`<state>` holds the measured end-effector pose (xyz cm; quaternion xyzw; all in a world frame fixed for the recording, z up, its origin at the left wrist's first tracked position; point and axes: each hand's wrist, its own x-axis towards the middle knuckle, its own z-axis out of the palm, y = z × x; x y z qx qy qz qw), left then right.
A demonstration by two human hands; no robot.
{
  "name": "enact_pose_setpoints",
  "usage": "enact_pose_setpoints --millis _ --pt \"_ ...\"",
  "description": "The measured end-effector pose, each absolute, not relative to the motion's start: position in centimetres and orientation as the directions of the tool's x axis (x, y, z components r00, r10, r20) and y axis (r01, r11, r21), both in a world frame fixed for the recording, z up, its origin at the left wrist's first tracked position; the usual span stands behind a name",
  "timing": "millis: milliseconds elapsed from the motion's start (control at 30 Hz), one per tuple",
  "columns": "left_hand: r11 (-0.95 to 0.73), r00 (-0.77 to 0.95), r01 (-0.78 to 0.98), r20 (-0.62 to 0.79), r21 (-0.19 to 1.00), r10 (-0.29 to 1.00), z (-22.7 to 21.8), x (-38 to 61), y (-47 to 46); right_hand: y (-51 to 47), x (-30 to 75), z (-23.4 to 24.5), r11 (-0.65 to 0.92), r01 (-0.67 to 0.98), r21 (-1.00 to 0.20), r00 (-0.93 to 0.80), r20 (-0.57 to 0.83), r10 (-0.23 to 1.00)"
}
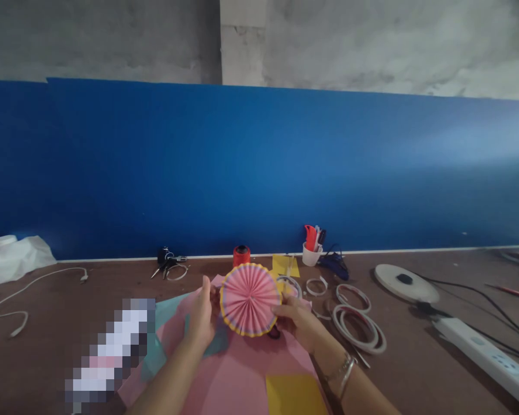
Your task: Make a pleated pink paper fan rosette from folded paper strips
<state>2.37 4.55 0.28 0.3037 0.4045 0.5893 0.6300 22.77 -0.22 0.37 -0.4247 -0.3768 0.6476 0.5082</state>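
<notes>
A plain craft workspace: paper fan [251, 301], tabletop [38, 314] with coloured sheets [233, 377] and pen cup [312, 255], blue partition [242, 161], concrete wall [372, 46].

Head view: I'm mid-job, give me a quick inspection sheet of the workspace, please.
Surface: brown table, mostly covered in front by pink paper.
Job's things: pleated pink disc with yellow rim, raised above the paper; yellow sheet near the front.
Clutter: keys, white cup of pens, red roll.
Grip: right hand pinches the disc's right edge; left hand at its left edge, contact unclear.
Cables: white cable at left; power strip and black cord at right.
Surroundings: blue partition, grey wall behind.
</notes>
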Motion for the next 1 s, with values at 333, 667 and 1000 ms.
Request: enact_pose_setpoints --millis 333,667,1000 --pt "0.304 0.432 -0.56 -0.042 0.771 0.901 0.2 5.3 1.5 -0.1 21.0 -0.6 -0.105 -0.485 -0.868 -0.003 -0.118 0.993" --pt "0.25 0.308 -0.615 -0.064 0.748 0.949 -0.2 5.1 2.2 -0.2 20.6 -1.1 -0.182 -0.282 -0.942 -0.054 -0.174 0.983" --pt "0.166 0.255 -0.544 -0.027 0.822 0.967 0.6 4.6 2.0 -0.7 20.6 -0.8 -0.255 -0.133 -0.958 -0.185 -0.228 0.956"
